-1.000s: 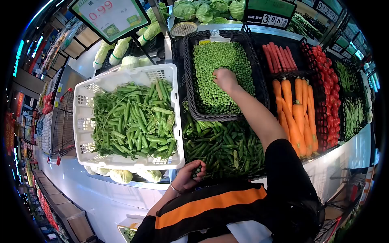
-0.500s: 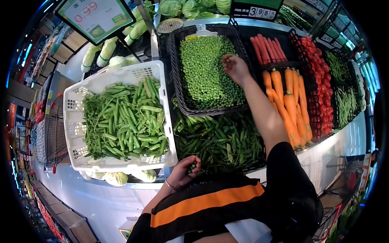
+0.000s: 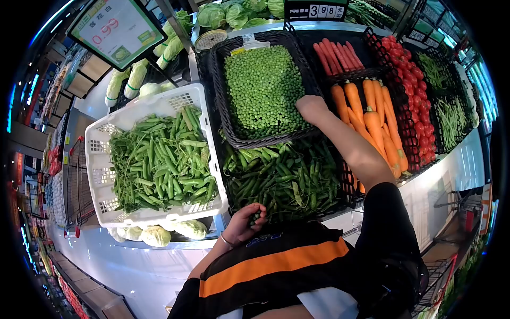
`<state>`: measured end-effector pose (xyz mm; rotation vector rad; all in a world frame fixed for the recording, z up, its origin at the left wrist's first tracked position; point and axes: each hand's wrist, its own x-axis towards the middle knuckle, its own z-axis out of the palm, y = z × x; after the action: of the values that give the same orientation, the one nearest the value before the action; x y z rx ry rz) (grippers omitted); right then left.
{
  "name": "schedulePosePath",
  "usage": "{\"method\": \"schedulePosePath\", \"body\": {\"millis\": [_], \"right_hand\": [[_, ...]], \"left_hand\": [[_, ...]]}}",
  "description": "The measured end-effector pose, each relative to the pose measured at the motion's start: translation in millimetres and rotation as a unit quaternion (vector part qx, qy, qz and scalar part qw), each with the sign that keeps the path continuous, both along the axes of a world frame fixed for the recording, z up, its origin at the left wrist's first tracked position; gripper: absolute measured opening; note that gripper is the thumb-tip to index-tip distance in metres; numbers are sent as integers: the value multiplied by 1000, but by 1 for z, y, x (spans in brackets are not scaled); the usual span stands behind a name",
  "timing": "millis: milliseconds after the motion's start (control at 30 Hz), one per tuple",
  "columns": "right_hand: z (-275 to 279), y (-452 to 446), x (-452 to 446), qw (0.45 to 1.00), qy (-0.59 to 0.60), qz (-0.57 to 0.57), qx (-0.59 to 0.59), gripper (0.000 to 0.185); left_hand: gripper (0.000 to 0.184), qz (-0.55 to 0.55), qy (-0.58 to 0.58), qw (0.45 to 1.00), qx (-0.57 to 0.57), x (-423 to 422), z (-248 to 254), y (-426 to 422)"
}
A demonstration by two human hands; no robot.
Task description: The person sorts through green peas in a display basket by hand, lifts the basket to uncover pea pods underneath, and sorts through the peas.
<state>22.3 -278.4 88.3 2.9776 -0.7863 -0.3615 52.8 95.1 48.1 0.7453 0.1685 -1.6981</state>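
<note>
A black woven basket point(image 3: 223, 114) holds loose shelled green peas point(image 3: 263, 87). My right hand point(image 3: 313, 109) is closed at the basket's right rim, and its fingertips are hidden from this angle. Low in front of my apron, my left hand point(image 3: 245, 223) is curled around a few dark green peas point(image 3: 255, 217). Just beyond it lie dark green pea pods point(image 3: 287, 181), heaped below the basket. To the left, a white plastic crate point(image 3: 211, 175) is filled with lighter pea pods point(image 3: 162, 159).
Right of the basket are carrots point(image 3: 374, 122), red carrot-like roots point(image 3: 337, 57) and tomatoes point(image 3: 411, 87). Cabbages point(image 3: 239, 13) lie at the back, and more point(image 3: 156, 235) sit beneath the crate. A price sign point(image 3: 117, 32) stands upper left. Shopping carts point(image 3: 79, 186) flank the stand.
My right hand has moved from above the peas down to the basket's right rim and closed. The peas look more level. My left hand stays curled; the view has shifted slightly.
</note>
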Motion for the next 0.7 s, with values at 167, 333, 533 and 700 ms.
{"method": "schedulePosePath", "body": {"millis": [167,333,533,700], "right_hand": [[-3,-4,3,999,23,45,-15,18],[-3,-5,3,997,47,61,10,17],[-22,-9,2,999,-2,44,6,14],[-12,-2,0,980,-155,33,123,10]], "left_hand": [[13,87,44,995,33,6,-4,13],[14,92,28,995,17,7,-3,10],[15,72,-4,997,30,11,1,0],[20,44,-19,999,-22,20,14,-21]]}}
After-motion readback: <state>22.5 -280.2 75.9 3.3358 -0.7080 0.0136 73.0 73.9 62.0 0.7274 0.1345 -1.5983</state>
